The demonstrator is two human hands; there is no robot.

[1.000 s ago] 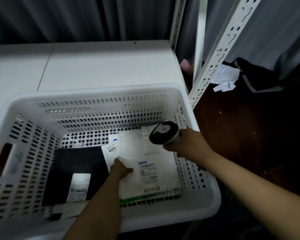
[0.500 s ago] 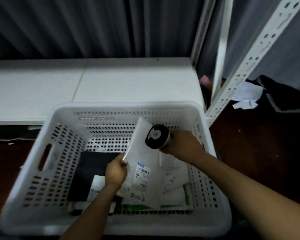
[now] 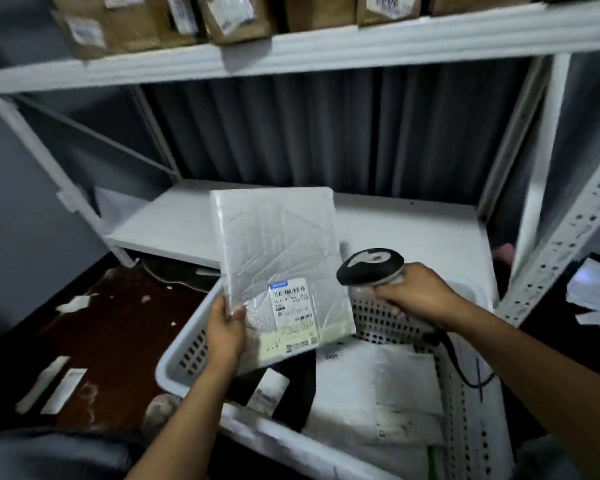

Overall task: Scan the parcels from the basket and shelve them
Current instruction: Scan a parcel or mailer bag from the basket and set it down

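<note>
The basket [image 3: 174, 370] sits nearest, on the dark floor [image 3: 118, 323], with a white parcel [image 3: 371, 389] and a black parcel [image 3: 303, 379] lying flat inside. Paper scraps [image 3: 63, 386] lie on the floor to its left.

Above the basket's left side, the left hand [image 3: 224, 329] holds a flat white parcel [image 3: 278, 247] in the air. Its grip is closed on the parcel's lower left edge, thumb on the front. The parcel stands tilted, with its label [image 3: 293, 306] facing the camera, low on the front.

Just right of it, the right hand [image 3: 416, 296] has its grip wrapped round the handle of a scanner [image 3: 369, 266]. The scanner's black-and-grey head is near the parcel's right edge, not touching it. A black cable [image 3: 461, 362] hangs from the handle down over the basket.

Beyond the hands is a white lower shelf [image 3: 413, 230]. Farther up, the upper shelf [image 3: 326, 46] carries a row of brown boxes [image 3: 239, 15].
</note>
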